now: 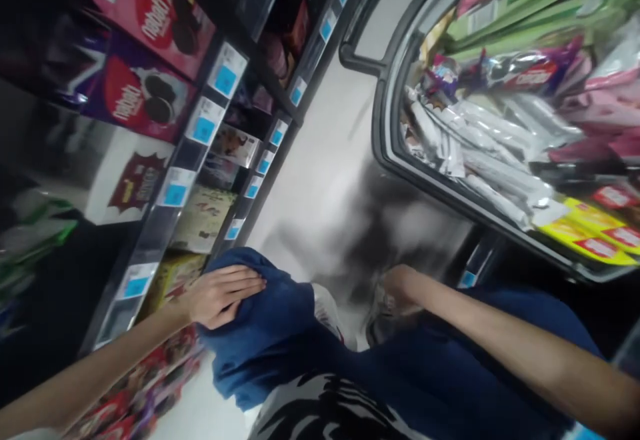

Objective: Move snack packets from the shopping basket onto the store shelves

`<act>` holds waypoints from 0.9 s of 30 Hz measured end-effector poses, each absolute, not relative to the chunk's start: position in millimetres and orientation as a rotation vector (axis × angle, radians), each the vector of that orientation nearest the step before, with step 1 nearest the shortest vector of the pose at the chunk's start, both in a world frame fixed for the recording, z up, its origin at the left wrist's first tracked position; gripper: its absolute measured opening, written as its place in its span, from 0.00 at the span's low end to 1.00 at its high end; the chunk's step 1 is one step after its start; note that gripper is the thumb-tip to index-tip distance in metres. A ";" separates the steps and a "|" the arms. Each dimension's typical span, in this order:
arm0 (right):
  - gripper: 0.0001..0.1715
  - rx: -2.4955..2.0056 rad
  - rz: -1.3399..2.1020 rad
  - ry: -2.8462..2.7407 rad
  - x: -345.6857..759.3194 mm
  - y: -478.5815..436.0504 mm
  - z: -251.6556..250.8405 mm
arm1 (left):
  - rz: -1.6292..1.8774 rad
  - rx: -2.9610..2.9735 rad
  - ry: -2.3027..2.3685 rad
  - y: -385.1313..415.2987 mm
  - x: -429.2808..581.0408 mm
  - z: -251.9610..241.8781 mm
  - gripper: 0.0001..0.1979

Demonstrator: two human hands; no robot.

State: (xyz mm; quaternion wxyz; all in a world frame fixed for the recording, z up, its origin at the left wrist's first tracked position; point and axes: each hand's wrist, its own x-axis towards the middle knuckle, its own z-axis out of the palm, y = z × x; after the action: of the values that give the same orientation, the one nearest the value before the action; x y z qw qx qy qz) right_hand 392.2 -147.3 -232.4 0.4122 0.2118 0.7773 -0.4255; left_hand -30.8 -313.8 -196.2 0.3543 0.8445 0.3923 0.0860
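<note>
My left hand (227,292) lies flat, fingers stretched out, on the knee of the blue trousers (280,307). It holds nothing. My right hand (399,285) hangs low between the legs, beside a grey shoe (380,317); it is blurred and its fingers are mostly hidden, so I cannot tell whether it grips anything. At the upper right stands a grey-rimmed basket (385,120), apart from both hands. It is filled with snack packs, among them white stick-shaped wrappers (500,140), green packs (540,13) and yellow packs (590,230).
Shelves on the left hold a pink Nabati pack (155,17), a purple Nabati pack (135,97) and a white box (127,177). Blue-and-white price labels (175,187) line the shelf edges. Pale floor (320,133) runs between the shelves and the basket.
</note>
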 end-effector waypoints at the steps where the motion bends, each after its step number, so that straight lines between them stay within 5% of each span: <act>1: 0.23 0.473 -0.988 1.988 391.6 -138.8 -228.9 | 0.236 2.210 1.026 -308.6 -32.0 -199.3 0.36; 9: 0.24 0.630 -0.691 2.114 379.8 -119.5 -216.3 | 0.422 2.245 0.934 -257.0 -2.2 -202.8 0.30; 18: 0.29 0.583 -0.626 2.298 329.4 -135.2 -211.7 | 0.386 2.238 0.888 -199.7 51.8 -238.6 0.08; 27: 0.29 0.550 -0.626 2.179 325.3 -145.3 -199.4 | 0.346 2.380 0.993 -177.3 93.2 -270.3 0.06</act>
State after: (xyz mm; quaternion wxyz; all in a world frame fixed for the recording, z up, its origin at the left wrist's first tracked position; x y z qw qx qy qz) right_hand 325.3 -145.3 -199.4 0.3932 0.2168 0.8588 -0.2467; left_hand 93.2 -177.3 -270.3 0.2664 0.8817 0.3679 0.1280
